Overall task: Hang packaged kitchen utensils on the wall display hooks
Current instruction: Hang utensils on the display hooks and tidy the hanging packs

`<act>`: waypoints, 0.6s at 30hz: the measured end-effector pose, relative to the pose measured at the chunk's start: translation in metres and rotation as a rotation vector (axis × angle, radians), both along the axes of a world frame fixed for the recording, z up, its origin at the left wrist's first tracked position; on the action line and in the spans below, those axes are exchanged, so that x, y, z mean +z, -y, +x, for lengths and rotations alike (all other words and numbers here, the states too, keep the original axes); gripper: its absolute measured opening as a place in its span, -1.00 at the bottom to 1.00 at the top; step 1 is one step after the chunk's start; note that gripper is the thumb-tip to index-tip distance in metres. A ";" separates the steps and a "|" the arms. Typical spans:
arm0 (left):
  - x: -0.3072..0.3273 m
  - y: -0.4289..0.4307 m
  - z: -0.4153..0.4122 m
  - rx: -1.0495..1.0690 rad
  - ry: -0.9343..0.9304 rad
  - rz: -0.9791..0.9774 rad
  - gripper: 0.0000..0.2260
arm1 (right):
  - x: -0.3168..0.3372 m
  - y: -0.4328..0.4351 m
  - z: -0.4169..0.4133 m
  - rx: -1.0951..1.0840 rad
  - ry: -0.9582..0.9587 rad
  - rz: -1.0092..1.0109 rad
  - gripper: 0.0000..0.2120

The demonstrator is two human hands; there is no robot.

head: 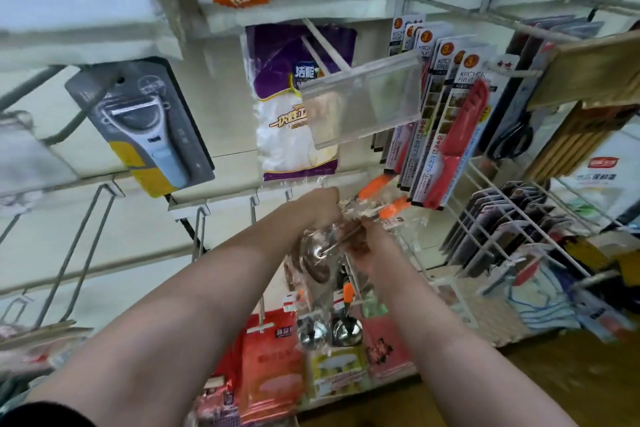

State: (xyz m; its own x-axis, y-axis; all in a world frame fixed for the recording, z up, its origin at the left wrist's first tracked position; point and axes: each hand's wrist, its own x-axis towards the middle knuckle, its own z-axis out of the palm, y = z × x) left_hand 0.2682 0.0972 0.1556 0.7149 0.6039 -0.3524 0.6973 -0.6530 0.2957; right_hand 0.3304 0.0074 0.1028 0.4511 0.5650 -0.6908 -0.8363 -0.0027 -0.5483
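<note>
Both my hands are raised to the wall display at mid frame. My left hand (320,206) grips the top of a clear plastic pack holding steel ladles with orange handles (384,199). My right hand (369,246) holds the same crinkled pack lower down, by the shiny ladle bowl (317,253). The pack sits up against a white wall hook (289,196); whether it hangs on the hook I cannot tell. More packed ladles (346,326) hang below my hands.
A peeler on a grey card (138,128) hangs upper left, a purple bag (298,104) in the middle behind a clear price holder (363,97). Red fruit knife packs (453,135) fill hooks on the right. Bare wire hooks (79,243) jut out on the left.
</note>
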 end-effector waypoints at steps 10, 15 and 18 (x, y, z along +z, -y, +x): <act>0.013 0.026 -0.073 0.232 0.203 -0.229 -0.74 | 0.014 0.018 -0.059 0.097 0.015 0.028 -0.71; 0.023 0.043 -0.113 0.420 0.257 -0.357 -0.77 | 0.022 0.023 -0.080 0.225 0.012 0.043 -0.74; 0.025 0.061 -0.125 0.473 0.237 -0.411 -0.79 | 0.020 0.029 -0.086 0.330 0.077 0.033 -0.76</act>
State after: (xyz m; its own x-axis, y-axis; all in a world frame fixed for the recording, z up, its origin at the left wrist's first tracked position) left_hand 0.1427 0.0360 0.1803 0.4922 0.7215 -0.4870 0.7665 -0.0941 0.6353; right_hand 0.2445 -0.0215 0.1224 0.2906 0.7105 -0.6409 -0.7493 -0.2476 -0.6143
